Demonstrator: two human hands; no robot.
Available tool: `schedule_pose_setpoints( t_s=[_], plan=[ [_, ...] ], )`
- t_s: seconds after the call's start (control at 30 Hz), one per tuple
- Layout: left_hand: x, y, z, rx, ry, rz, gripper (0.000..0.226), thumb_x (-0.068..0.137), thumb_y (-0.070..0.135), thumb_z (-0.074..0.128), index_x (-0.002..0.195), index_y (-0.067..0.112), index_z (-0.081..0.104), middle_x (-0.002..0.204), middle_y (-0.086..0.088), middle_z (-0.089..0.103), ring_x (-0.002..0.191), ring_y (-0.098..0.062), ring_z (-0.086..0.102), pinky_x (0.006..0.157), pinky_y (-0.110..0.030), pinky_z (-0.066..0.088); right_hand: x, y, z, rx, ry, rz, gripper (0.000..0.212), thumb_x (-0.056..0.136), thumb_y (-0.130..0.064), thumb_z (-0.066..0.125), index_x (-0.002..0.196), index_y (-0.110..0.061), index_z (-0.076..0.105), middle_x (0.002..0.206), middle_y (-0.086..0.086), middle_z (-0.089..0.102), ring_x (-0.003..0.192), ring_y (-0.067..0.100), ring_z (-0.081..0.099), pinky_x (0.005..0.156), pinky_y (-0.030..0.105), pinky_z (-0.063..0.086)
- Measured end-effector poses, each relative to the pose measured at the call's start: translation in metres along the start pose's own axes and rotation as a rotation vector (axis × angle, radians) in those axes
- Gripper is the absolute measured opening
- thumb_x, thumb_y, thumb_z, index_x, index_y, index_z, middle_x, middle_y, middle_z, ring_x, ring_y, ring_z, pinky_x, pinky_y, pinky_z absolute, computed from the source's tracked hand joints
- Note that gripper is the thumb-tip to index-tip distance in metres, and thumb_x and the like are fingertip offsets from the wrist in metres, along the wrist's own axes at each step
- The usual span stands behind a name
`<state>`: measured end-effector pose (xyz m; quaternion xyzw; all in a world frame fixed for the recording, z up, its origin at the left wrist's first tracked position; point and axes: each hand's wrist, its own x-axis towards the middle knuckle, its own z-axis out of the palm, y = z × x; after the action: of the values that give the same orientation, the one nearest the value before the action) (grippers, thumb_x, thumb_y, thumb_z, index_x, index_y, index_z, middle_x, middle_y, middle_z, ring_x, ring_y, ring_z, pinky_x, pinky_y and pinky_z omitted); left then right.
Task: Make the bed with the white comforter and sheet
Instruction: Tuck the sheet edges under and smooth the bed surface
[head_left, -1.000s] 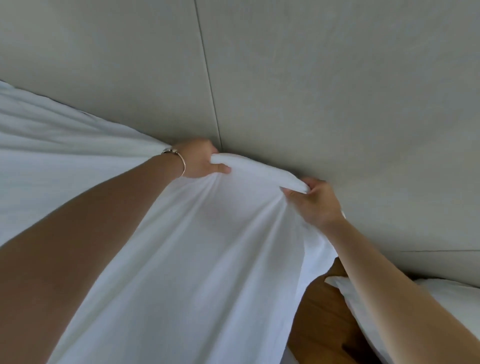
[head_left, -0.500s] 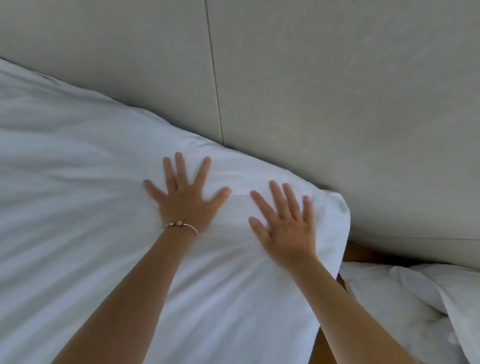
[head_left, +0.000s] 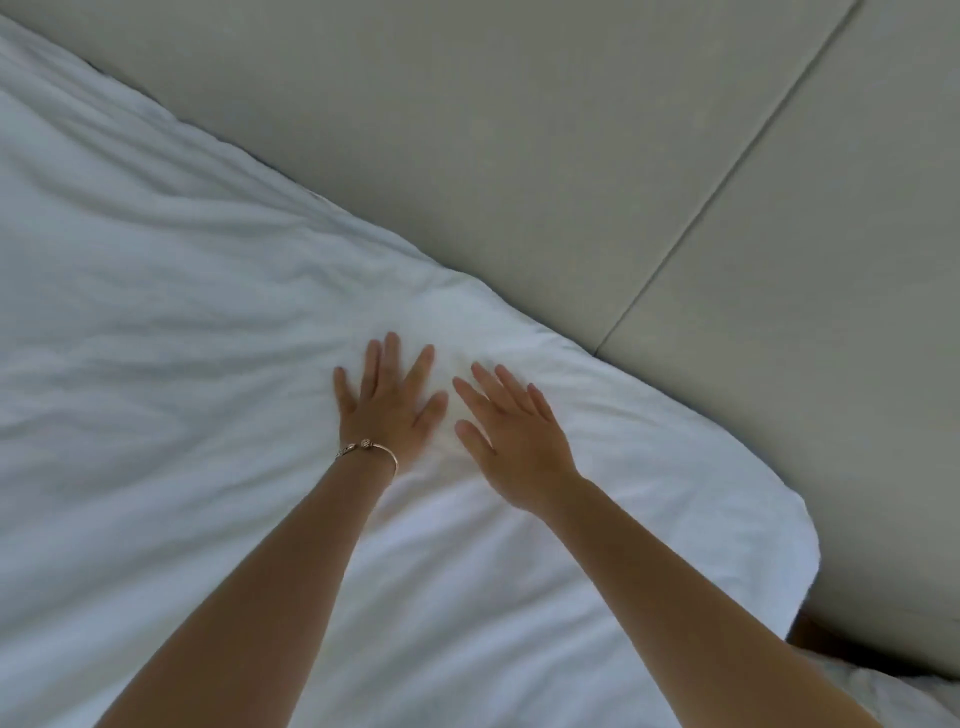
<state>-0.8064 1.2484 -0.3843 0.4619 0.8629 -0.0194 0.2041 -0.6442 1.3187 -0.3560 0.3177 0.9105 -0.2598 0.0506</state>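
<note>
The white comforter lies spread over the bed, softly wrinkled, its top edge running along the headboard and its rounded corner at the right. My left hand, with a bracelet on the wrist, presses flat on the comforter with fingers spread. My right hand lies flat beside it, fingers straight, almost touching the left thumb. Neither hand holds any fabric. No separate sheet can be told apart from the comforter.
A grey padded headboard with a panel seam runs diagonally behind the bed. At the bottom right, past the comforter's corner, a dark gap shows a bit of brown floor and more white bedding.
One second ago both hands gripped the comforter's edge up at the headboard. They let go and now lie flat on it, closer together than half a second ago, with the view shifted left.
</note>
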Motion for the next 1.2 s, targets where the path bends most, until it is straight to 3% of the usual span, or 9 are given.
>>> schedule_pose_setpoints(
  t_s=[0.17,0.3,0.5,0.67,0.8,0.93,1.03,1.13,1.2],
  plan=[
    [0.054,-0.073,-0.027,-0.010,-0.062,-0.141,0.062,0.089,0.073,0.011,0.140,0.058,-0.020,0.155,0.005,-0.033,0.142,-0.023,-0.030,0.110,-0.066,-0.009,0.101,-0.027,0.016,-0.163,-0.125,0.038,0.059,0.103,-0.051,0.015,0.154,-0.034,-0.009,0.161,-0.009,-0.020,0.148,0.014,-0.019,0.120,0.047,-0.009],
    [0.119,-0.112,-0.065,-0.026,-0.036,-0.179,0.070,0.087,0.077,0.015,0.143,0.053,-0.020,0.153,0.007,-0.037,0.140,-0.025,-0.034,0.108,-0.070,-0.007,0.179,-0.048,0.012,-0.155,-0.113,0.017,0.066,0.100,-0.059,0.018,0.154,-0.034,-0.009,0.162,-0.007,-0.017,0.149,0.015,-0.016,0.120,0.046,-0.006],
    [0.204,-0.174,-0.146,0.273,-0.094,-0.114,0.122,0.053,0.082,0.067,0.147,0.052,-0.003,0.154,0.008,-0.035,0.140,-0.029,-0.034,0.113,-0.062,-0.009,0.284,-0.073,-0.001,0.158,-0.088,0.031,0.093,0.087,-0.057,0.060,0.155,-0.014,0.012,0.163,0.004,0.010,0.150,0.018,0.005,0.120,0.037,0.014],
    [0.232,-0.203,-0.184,0.564,-0.236,-0.035,0.118,0.046,0.088,0.063,0.146,0.034,0.031,0.155,0.006,0.025,0.148,-0.019,-0.002,0.118,-0.048,-0.008,0.297,-0.084,-0.005,0.398,0.015,0.119,0.077,0.075,-0.051,0.074,0.139,-0.023,0.040,0.133,-0.006,0.051,0.119,0.018,0.052,0.091,0.031,0.043],
    [0.226,-0.206,-0.181,0.256,-0.228,-0.126,0.110,0.050,0.080,0.069,0.141,0.023,0.044,0.140,-0.001,0.048,0.133,-0.026,0.039,0.108,-0.039,0.035,0.288,-0.095,-0.010,0.154,-0.066,0.102,0.035,0.089,-0.054,0.057,0.088,-0.020,0.050,0.080,-0.006,0.054,0.086,0.025,0.057,0.059,0.030,0.033],
    [0.250,-0.176,-0.205,0.108,0.187,0.052,0.084,0.054,0.063,0.080,0.116,0.010,0.062,0.118,-0.013,0.063,0.110,-0.035,0.053,0.093,-0.038,0.042,0.296,-0.074,-0.026,-0.028,0.566,-0.083,0.024,0.090,-0.035,0.065,0.082,-0.012,0.062,0.070,0.007,0.063,0.064,0.031,0.062,0.056,0.027,0.030],
    [0.270,-0.169,-0.172,0.201,0.257,0.167,0.074,0.058,0.065,0.074,0.099,0.006,0.057,0.107,-0.015,0.061,0.098,-0.032,0.054,0.094,-0.038,0.033,0.302,-0.048,0.005,-0.089,0.616,-0.047,0.014,0.082,-0.021,0.069,0.089,-0.010,0.065,0.080,0.010,0.061,0.061,0.032,0.060,0.052,0.029,0.036],
    [0.281,-0.180,-0.105,0.158,0.360,-0.109,0.100,0.066,0.082,0.045,0.127,0.004,0.044,0.134,-0.014,0.045,0.130,-0.029,0.038,0.115,-0.043,0.012,0.306,-0.046,0.044,-0.176,0.565,0.057,0.048,0.072,0.003,0.059,0.116,-0.015,0.059,0.102,0.012,0.054,0.081,0.033,0.058,0.064,0.037,0.046],
    [0.285,-0.179,-0.095,0.197,0.374,-0.333,0.114,0.069,0.089,0.022,0.147,0.005,0.020,0.157,-0.016,0.016,0.147,-0.032,0.006,0.114,-0.058,-0.004,0.313,-0.046,0.048,-0.269,0.670,-0.081,0.056,0.075,0.005,0.049,0.125,-0.021,0.054,0.116,0.010,0.050,0.094,0.030,0.053,0.078,0.040,0.044]
  ],
)
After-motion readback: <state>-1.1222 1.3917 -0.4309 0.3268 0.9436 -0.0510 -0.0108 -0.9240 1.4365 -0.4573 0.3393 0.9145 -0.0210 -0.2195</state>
